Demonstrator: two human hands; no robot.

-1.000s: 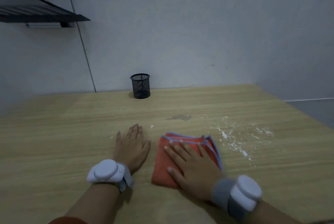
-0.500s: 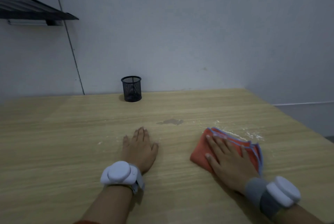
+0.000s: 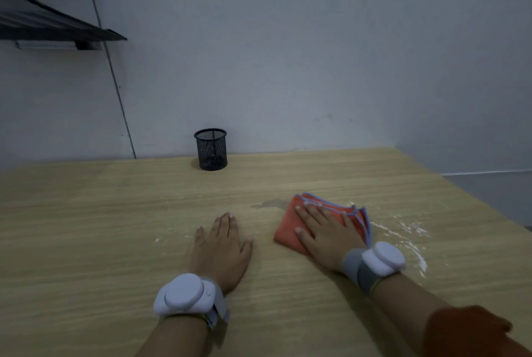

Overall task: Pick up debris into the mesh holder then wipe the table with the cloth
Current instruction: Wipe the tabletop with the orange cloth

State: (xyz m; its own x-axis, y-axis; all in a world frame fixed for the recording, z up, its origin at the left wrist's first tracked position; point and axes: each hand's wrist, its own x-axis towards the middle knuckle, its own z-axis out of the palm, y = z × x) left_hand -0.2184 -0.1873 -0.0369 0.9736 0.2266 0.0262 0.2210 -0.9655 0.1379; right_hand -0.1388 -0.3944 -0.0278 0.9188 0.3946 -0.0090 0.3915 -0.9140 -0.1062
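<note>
A folded orange cloth (image 3: 290,230) with a blue hem lies on the wooden table (image 3: 86,227), right of centre. My right hand (image 3: 325,235) presses flat on the cloth, fingers spread. My left hand (image 3: 220,250) rests flat on the bare table beside it, holding nothing. White powdery debris (image 3: 408,230) streaks the table to the right of the cloth, and a few specks (image 3: 157,239) lie left of my left hand. The black mesh holder (image 3: 211,149) stands upright at the back of the table by the wall, with something dark inside.
A darker stain (image 3: 266,204) marks the table just left of the cloth's far corner. A black shelf (image 3: 51,25) juts from the wall at upper left. The table's right edge (image 3: 475,201) runs diagonally, with floor beyond it.
My right hand slid the cloth rightward over the white debris, then back a little to the left. The powder is now smeared into streaks. My left hand stayed flat.
</note>
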